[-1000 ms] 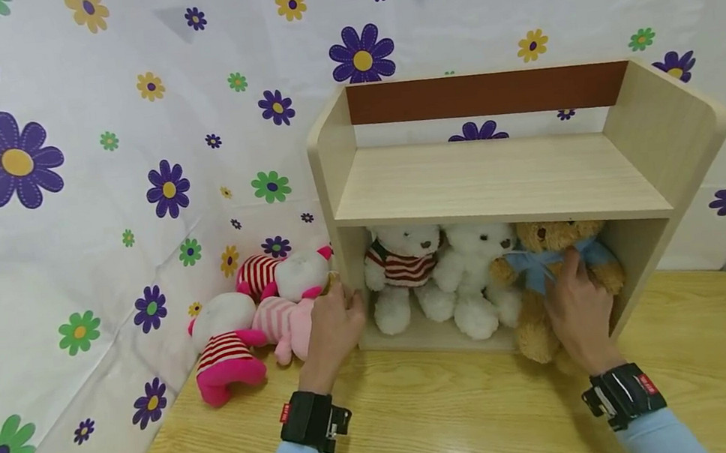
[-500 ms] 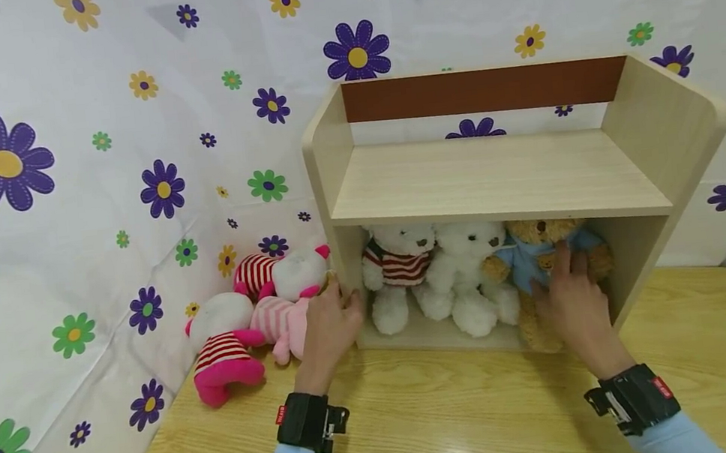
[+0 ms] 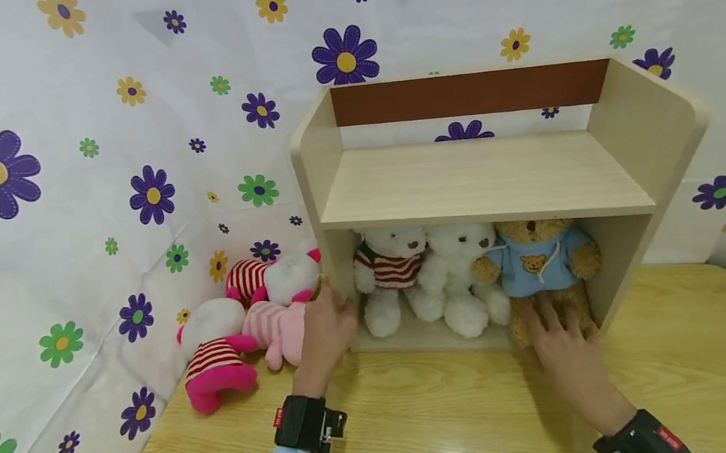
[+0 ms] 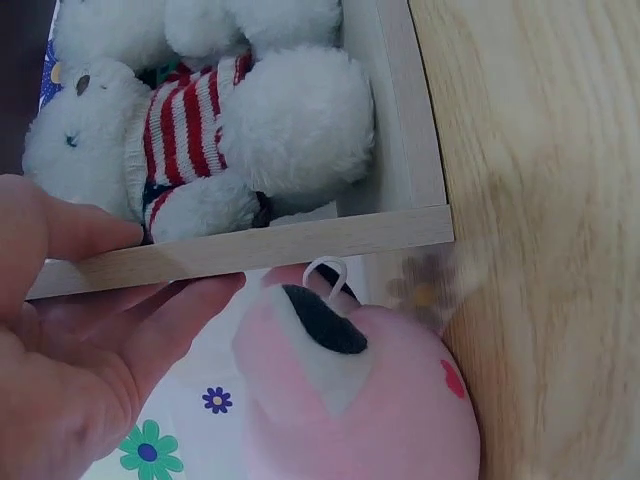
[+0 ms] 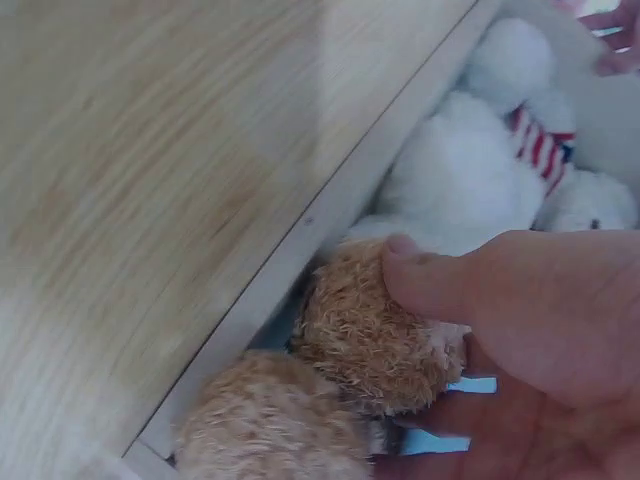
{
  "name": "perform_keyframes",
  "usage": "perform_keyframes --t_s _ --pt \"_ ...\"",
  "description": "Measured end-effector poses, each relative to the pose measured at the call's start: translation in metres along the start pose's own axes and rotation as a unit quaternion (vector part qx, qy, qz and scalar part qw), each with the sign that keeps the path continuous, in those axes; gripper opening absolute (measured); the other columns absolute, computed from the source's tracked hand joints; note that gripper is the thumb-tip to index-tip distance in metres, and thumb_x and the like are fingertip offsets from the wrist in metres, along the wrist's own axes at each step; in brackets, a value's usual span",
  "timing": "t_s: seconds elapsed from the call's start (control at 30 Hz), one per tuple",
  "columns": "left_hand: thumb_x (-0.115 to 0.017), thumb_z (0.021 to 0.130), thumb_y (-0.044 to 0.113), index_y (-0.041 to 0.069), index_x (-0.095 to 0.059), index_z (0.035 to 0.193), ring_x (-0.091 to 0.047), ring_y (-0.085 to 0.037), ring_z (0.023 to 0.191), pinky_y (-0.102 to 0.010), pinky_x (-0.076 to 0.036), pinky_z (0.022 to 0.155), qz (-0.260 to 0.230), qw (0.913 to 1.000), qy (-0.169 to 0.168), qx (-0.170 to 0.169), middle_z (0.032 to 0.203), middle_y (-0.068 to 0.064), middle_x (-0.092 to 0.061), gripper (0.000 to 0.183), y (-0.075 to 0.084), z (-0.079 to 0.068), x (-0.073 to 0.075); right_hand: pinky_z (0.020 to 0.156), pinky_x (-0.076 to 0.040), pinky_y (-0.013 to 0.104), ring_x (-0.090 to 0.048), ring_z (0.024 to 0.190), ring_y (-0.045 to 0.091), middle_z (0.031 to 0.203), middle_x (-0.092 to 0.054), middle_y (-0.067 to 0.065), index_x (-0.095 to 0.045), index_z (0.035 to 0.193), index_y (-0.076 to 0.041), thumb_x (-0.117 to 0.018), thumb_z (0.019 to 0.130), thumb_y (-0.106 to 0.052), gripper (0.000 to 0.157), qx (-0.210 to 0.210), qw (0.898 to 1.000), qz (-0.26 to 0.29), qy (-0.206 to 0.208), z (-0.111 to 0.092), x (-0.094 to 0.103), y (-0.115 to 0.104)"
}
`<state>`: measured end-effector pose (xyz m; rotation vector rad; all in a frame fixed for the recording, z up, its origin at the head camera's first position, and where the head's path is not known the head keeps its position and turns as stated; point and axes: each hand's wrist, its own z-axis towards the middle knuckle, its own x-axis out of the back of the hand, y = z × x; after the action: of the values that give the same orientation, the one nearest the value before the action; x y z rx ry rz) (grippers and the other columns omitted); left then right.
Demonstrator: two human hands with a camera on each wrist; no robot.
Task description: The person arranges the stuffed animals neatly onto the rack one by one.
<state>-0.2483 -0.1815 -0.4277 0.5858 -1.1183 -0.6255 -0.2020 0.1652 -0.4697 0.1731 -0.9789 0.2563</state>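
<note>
My left hand (image 3: 326, 329) grips the left side panel of a small wooden shelf (image 3: 486, 173); in the left wrist view the thumb is inside the panel and the fingers are outside. My right hand (image 3: 571, 359) is low at a brown teddy bear (image 3: 537, 258) in a blue hoodie, at the right end of the lower compartment. The right wrist view shows the thumb on one side of a furry leg (image 5: 370, 330) and fingers on the other. Left of this bear sit a plain white teddy bear (image 3: 464, 274) and another white bear (image 3: 392, 272) in a striped sweater.
Several pink-and-white plush toys lie in the corner left of the shelf, among them one in a red-striped top (image 3: 216, 358) and a pale pink one (image 3: 274, 332). The wooden table (image 3: 400, 418) extends in front. A flower-print cloth (image 3: 70, 277) hangs behind.
My right hand has come down from the brown bear's chest to its legs, and the hoodie front now shows. The bear sits deeper in the shelf. My left hand stays on the panel.
</note>
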Motion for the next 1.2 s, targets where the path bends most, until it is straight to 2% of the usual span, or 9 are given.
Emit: perform_keyframes --t_s 0.13,0.27,0.47,0.6,0.67,0.83,0.93,1.1,1.2 --pt "-0.058 0.095 0.011 -0.018 -0.032 0.150 -0.040 -0.015 0.052 -0.028 -0.033 0.046 -0.013 0.9998 0.002 -0.013 0.066 -0.006 -0.048 0.068 0.000 -0.001 0.000 0.060 -0.054 0.060 -0.065 0.104 0.050 0.114 -0.069 0.024 -0.067 0.122 0.001 -0.098 0.059 -0.012 0.072 0.044 0.992 -0.019 0.118 0.005 -0.014 0.009" --pt "-0.059 0.094 0.009 -0.019 -0.042 0.142 -0.029 -0.011 0.047 -0.026 -0.024 0.044 -0.019 0.9997 0.001 -0.015 0.060 0.003 -0.033 0.058 0.000 -0.001 -0.001 0.056 -0.053 0.057 -0.067 0.094 0.049 0.104 -0.069 0.025 -0.067 0.115 0.001 -0.094 0.063 -0.008 0.059 0.059 0.988 -0.009 0.142 0.013 -0.023 0.019" --pt "-0.060 0.094 0.009 -0.012 -0.055 0.103 -0.029 -0.011 0.047 -0.027 -0.024 0.045 -0.015 0.9998 0.003 -0.015 0.060 0.003 -0.032 0.023 0.001 0.000 0.000 0.057 -0.053 0.052 -0.065 0.086 0.046 0.100 -0.067 0.023 -0.064 0.111 0.001 -0.087 0.076 -0.009 0.043 0.049 0.997 0.058 0.006 0.026 -0.026 0.034" --pt "-0.060 0.094 0.010 -0.006 -0.055 0.093 -0.030 -0.011 0.048 -0.027 -0.025 0.046 -0.012 0.9999 0.003 -0.007 0.060 0.003 -0.033 0.017 0.000 -0.001 0.001 0.064 -0.054 0.052 -0.066 0.088 0.043 0.107 -0.066 0.022 -0.062 0.123 0.000 -0.079 0.089 -0.019 0.043 0.011 0.976 0.149 -0.157 0.041 -0.014 0.044" --pt "-0.060 0.094 0.011 -0.004 -0.054 0.090 -0.031 -0.012 0.049 -0.027 -0.026 0.046 -0.011 0.9999 0.001 -0.004 0.061 0.002 -0.034 0.016 0.000 -0.003 0.001 0.064 -0.053 0.052 -0.067 0.087 0.042 0.107 -0.066 0.021 -0.063 0.123 -0.001 -0.076 0.092 -0.024 0.041 -0.016 0.967 0.173 -0.184 0.042 -0.007 0.046" --pt "-0.061 0.094 0.011 0.004 -0.047 0.079 -0.035 -0.012 0.050 -0.027 -0.028 0.047 -0.009 1.0000 -0.004 -0.003 0.062 0.002 -0.036 0.022 -0.001 -0.005 0.000 0.059 -0.054 0.056 -0.063 0.095 0.052 0.111 -0.063 0.030 -0.069 0.114 0.003 -0.083 0.084 -0.020 0.041 -0.015 0.991 0.133 -0.012 0.031 0.000 0.036" --pt "-0.060 0.093 0.010 0.002 -0.048 0.082 -0.035 -0.012 0.049 -0.027 -0.028 0.045 -0.009 0.9999 0.002 -0.008 0.062 0.002 -0.036 0.018 -0.001 -0.004 0.001 0.059 -0.055 0.059 -0.059 0.107 0.060 0.123 -0.058 0.038 -0.066 0.126 0.004 -0.088 0.078 -0.018 0.057 0.011 0.993 0.097 0.069 0.029 -0.003 0.031" --pt "-0.060 0.092 0.009 0.005 -0.046 0.081 -0.033 -0.012 0.050 -0.027 -0.026 0.046 -0.012 0.9997 0.012 -0.018 0.062 0.002 -0.035 0.019 0.000 -0.002 0.002 0.045 -0.052 0.050 -0.060 0.102 0.060 0.132 -0.046 0.043 -0.060 0.136 0.005 -0.088 0.078 -0.018 0.068 0.041 0.989 0.119 0.073 0.035 -0.013 0.031" --pt "-0.059 0.092 0.009 0.005 -0.045 0.080 -0.031 -0.012 0.050 -0.027 -0.025 0.047 -0.013 0.9996 0.014 -0.019 0.062 0.003 -0.035 0.019 0.000 -0.004 0.003 0.039 -0.045 0.035 -0.063 0.070 0.042 0.133 -0.039 0.042 -0.056 0.139 0.008 -0.085 0.083 -0.021 0.069 0.040 0.986 0.160 0.027 0.039 -0.017 0.034"
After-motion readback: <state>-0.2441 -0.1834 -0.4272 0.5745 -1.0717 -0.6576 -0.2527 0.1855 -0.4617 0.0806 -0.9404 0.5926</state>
